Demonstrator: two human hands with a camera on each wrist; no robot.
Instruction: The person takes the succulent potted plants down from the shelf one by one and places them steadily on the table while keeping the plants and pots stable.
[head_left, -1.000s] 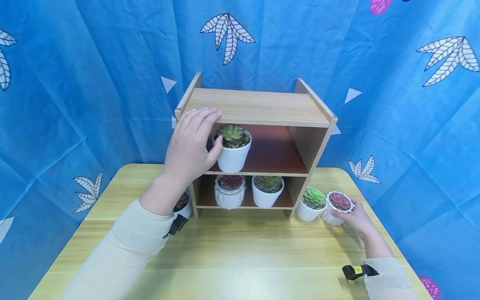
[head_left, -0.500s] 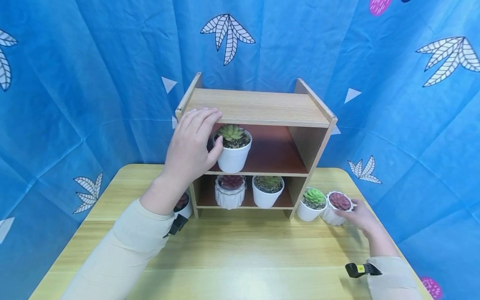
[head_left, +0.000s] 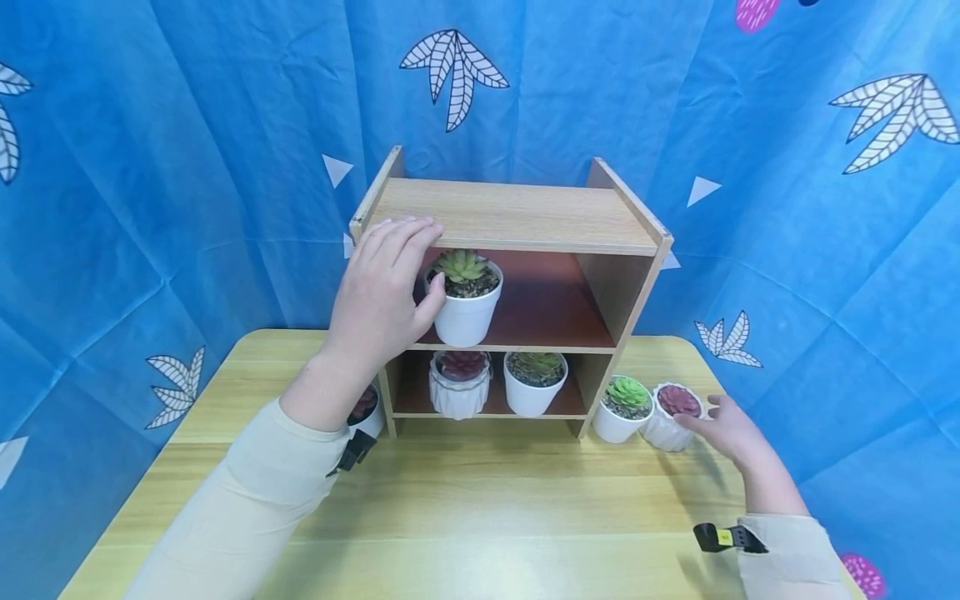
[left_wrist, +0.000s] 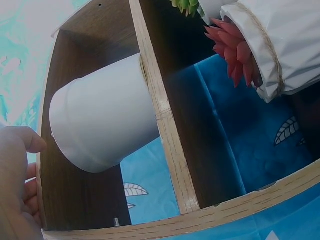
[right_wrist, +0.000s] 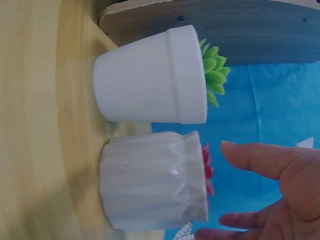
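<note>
Head view: right hand point(head_left: 727, 429) at right of frame, just beside the fluted white pot point(head_left: 667, 429) with the red succulent; its grip is spread, thumb near the rim, holding nothing (right wrist view shows a gap between thumb and pot). That pot stands upright on the bench point(head_left: 465, 500), right of centre, just beside the smooth white pot point(head_left: 615, 425) with the bright green plant, which is next to the shelf unit's right side.

Left hand point(head_left: 382, 292), left of centre, lies at the upper left front of the wooden shelf unit point(head_left: 517, 212); grip spread, fingers nearly straight, thumb apart. Cannot tell how firmly it presses the wood.

Upper compartment: white pot point(head_left: 467, 323), green rosette, at the left end. Lower compartment: twine-tied pot point(head_left: 459, 393), red plant, left; plain white pot point(head_left: 534, 398), green plant, right. Another pot point(head_left: 372, 423), partly hidden by the left forearm, on the bench. Blue leaf-print cloth point(head_left: 562, 100) behind.
</note>
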